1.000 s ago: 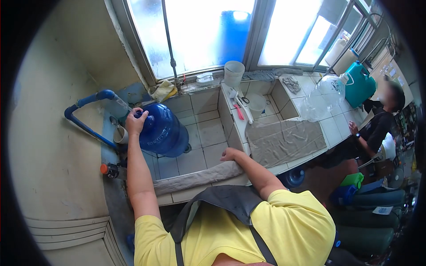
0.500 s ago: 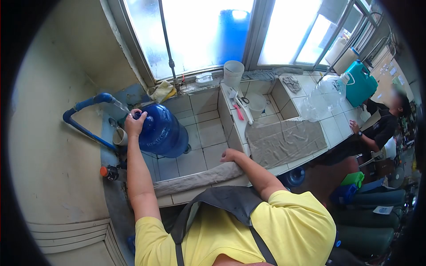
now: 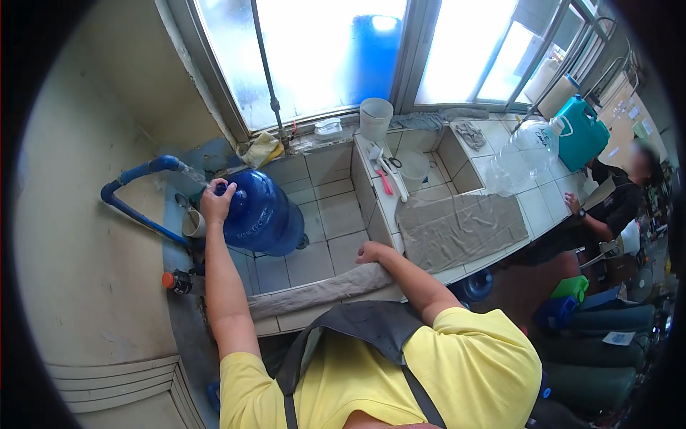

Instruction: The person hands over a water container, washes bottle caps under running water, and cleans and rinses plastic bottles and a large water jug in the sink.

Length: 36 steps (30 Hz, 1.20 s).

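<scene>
My left hand is closed round the neck of a large blue water jug, which leans in the tiled basin with its mouth turned to the left. Water streams out of the blue pipe toward that mouth. Part of the neck is hidden behind my fingers. My right hand hangs curled over the front of the basin, its forearm lying by the rolled grey cloth. Nothing shows in its fingers.
A bottle with an orange cap stands at the left ledge. Brushes lie on the divider, beside a flat grey cloth. A clear jug and a teal container are at the right, near another person.
My left hand stays on the jug's neck, and the jug has barely shifted. The right hand keeps its place. Water continues to flow from the pipe.
</scene>
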{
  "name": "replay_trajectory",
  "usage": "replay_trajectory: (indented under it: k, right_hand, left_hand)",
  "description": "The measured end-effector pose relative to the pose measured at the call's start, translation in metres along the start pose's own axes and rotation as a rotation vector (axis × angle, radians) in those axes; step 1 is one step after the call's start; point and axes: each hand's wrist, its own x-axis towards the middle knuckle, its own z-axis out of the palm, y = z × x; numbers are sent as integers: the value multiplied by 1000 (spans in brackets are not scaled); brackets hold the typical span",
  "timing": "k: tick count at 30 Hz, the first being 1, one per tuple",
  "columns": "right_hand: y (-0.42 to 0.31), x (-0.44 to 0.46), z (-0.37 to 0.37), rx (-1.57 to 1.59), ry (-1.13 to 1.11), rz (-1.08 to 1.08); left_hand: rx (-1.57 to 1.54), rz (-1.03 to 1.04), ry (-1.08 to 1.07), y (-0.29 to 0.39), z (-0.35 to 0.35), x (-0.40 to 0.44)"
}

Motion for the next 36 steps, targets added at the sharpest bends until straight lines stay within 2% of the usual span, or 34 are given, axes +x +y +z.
replay_trajectory:
  k: [1,4,5,7,8,11,12,15,16,19,21,23,25,28,30,31,32,34,35,36]
  right_hand:
    - [-1,-2,-1,1,1,-1]
    - [-11,-10,-9,303,164,-166]
    - [-17,-15,-15,308,171,-174]
    - [-54,-54,-46,859,121,-103]
    - [-61,-59,-53,868,123,-106]
    - [-70,-67,-64,1383,11,-50]
    - [-70,-63,-61,1383,10,-48]
    - [-80,-40,-43,1368,-112,221]
    - [-82,-34,-41,1368,-113,223]
    - [-81,-16,-41,1240,82,532]
    - [-66,-6,-48,1333,319,257]
    - [-37,15,-51,1437,406,-146]
    - [-56,-3,-51,1509,408,-172]
    - [-81,-24,-60,1645,443,-246]
    - [-80,-13,-73,1721,213,-103]
    - [-86,-10,-88,1745,96,-40]
    - [-87,-14,-98,1736,78,-29]
    - [-108,-51,-137,1538,438,-141]
    - [-113,-60,-142,1527,424,-133]
    - [-118,-69,-145,1412,594,-268]
  left_hand:
    - [12,4,-10,0,1,-1]
    - [42,23,-25,8,-3,-3]
    - [130,140,-29,17,-3,-9]
    - [226,376,-77,41,-2,-24]
    - [235,493,-128,55,1,-32]
    - [263,678,-189,99,26,-56]
    - [302,724,-183,111,38,-63]
    - [265,747,-129,141,70,-68]
    - [265,745,-131,144,67,-65]
    - [111,461,29,150,36,-54]
    - [41,302,129,142,-12,-46]
    - [-88,25,156,115,-59,-45]
    - [-202,-78,256,87,-88,-49]
    - [-109,-153,209,71,-90,-50]
    - [-60,-204,185,54,-96,-58]
    - [-166,-193,191,40,-101,-58]
    - [-270,-181,191,26,-105,-61]
    - [-371,-192,195,11,-105,-80]
    - [-439,-154,260,10,-106,-97]
    - [-508,-107,328,11,-106,-110]
